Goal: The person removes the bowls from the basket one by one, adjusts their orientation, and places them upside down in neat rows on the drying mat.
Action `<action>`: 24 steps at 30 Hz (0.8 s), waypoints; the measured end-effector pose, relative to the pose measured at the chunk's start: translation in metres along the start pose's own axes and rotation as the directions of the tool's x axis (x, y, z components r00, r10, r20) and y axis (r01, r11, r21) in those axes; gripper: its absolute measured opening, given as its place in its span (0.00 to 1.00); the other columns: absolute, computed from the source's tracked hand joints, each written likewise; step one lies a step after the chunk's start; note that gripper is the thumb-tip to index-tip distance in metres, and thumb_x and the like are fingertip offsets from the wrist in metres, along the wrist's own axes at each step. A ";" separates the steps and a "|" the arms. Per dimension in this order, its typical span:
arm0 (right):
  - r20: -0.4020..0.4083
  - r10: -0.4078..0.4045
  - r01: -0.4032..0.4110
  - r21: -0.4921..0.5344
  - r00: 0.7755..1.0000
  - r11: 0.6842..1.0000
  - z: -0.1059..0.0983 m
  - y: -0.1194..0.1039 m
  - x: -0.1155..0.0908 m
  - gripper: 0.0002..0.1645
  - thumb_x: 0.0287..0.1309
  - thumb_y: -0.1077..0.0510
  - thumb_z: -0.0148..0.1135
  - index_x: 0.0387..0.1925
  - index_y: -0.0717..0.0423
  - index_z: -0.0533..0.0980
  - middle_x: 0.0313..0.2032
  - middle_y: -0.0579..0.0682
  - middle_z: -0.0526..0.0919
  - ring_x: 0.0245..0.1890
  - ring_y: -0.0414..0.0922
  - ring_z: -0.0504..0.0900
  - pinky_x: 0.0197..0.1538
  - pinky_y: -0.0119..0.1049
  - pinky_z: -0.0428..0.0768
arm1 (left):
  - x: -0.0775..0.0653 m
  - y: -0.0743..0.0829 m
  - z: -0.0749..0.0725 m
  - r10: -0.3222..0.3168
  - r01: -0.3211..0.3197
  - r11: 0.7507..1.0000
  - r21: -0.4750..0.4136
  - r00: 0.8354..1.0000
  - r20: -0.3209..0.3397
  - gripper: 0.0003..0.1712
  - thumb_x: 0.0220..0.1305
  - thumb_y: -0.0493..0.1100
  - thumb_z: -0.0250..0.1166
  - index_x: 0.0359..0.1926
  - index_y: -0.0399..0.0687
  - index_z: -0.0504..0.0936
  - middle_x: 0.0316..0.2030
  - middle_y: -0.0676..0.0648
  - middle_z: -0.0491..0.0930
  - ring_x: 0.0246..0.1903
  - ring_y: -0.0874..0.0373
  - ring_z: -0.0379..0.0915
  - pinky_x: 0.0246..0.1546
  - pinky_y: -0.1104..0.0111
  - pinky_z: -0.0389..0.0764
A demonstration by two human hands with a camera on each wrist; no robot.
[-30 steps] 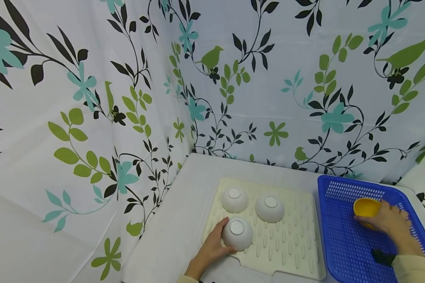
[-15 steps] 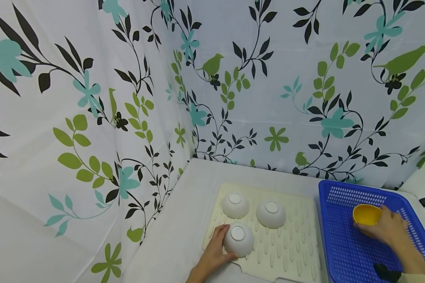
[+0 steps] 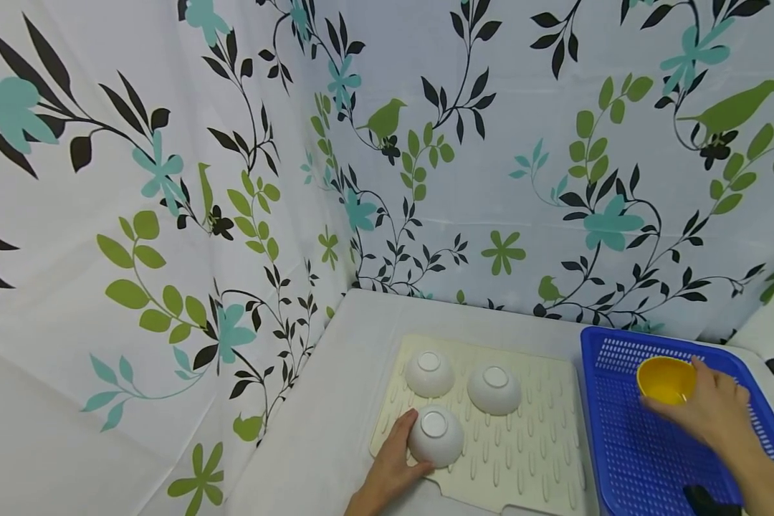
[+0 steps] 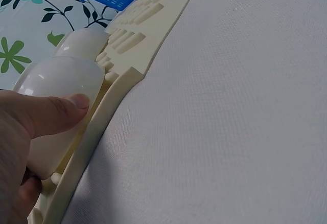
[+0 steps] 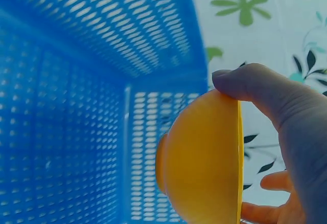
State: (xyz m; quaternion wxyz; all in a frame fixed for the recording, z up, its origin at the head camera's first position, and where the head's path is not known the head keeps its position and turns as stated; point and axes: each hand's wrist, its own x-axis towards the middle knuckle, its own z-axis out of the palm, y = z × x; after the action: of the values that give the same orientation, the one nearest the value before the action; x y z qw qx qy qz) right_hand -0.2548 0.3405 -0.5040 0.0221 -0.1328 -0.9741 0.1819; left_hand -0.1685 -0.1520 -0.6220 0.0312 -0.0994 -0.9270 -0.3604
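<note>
My left hand [image 3: 390, 466] holds an upside-down white bowl [image 3: 436, 437] at the near left of a cream ridged drying mat [image 3: 535, 448]. In the left wrist view its thumb [image 4: 56, 112] lies across the side of that bowl. Two more white bowls sit upside down behind it, one at the back left [image 3: 428, 374] and one to the right [image 3: 493, 391]. Over the blue plastic basket [image 3: 638, 459], my right hand [image 3: 716, 405] grips a yellow bowl [image 3: 666, 381] by its rim, thumb on one side and fingers on the other. The bowl's mouth faces up, tipped toward the head camera.
The mat and the basket stand side by side on a white-covered table [image 3: 297, 430]. A patterned curtain [image 3: 477, 179] with leaves and birds closes off the back and left. The basket's perforated walls [image 5: 148, 29] rise around its floor.
My right hand has raised the yellow bowl in the basket, and it looks larger in the head view. The left hand keeps its place on the white bowl. The head view has shifted slightly.
</note>
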 end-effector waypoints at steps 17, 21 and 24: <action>-0.080 -0.139 0.139 0.001 0.987 0.990 -0.020 -0.046 -0.028 0.75 0.38 0.26 0.65 0.70 0.69 0.40 0.57 0.83 0.50 0.53 0.76 0.48 0.53 0.72 0.56 | 0.001 0.000 0.000 -0.020 0.020 1.000 0.018 1.000 0.006 0.55 0.43 0.53 0.75 0.69 0.47 0.57 0.68 0.46 0.60 0.67 0.50 0.60 0.68 0.58 0.65; -0.103 -0.198 0.201 0.015 0.975 0.980 -0.022 -0.056 -0.034 0.74 0.38 0.28 0.66 0.70 0.68 0.41 0.57 0.82 0.52 0.53 0.75 0.49 0.50 0.70 0.57 | 0.000 0.000 0.000 -0.025 0.025 1.000 0.016 1.000 0.003 0.54 0.43 0.52 0.75 0.69 0.46 0.57 0.68 0.45 0.61 0.67 0.49 0.60 0.68 0.57 0.65; -0.108 -0.237 0.239 0.015 0.966 0.971 -0.023 -0.064 -0.037 0.74 0.38 0.28 0.66 0.70 0.68 0.42 0.57 0.81 0.54 0.52 0.74 0.50 0.49 0.70 0.58 | 0.000 0.000 0.000 -0.031 0.031 1.000 -0.001 1.000 -0.003 0.54 0.43 0.50 0.75 0.69 0.45 0.58 0.68 0.44 0.61 0.67 0.48 0.60 0.67 0.56 0.66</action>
State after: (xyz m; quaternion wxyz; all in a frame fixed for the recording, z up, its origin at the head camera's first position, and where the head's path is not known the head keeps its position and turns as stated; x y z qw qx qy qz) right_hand -0.2331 0.2812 -0.4591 0.0969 -0.0240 -0.9778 0.1843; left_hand -0.1685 -0.1521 -0.6217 0.0267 -0.0845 -0.9281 -0.3616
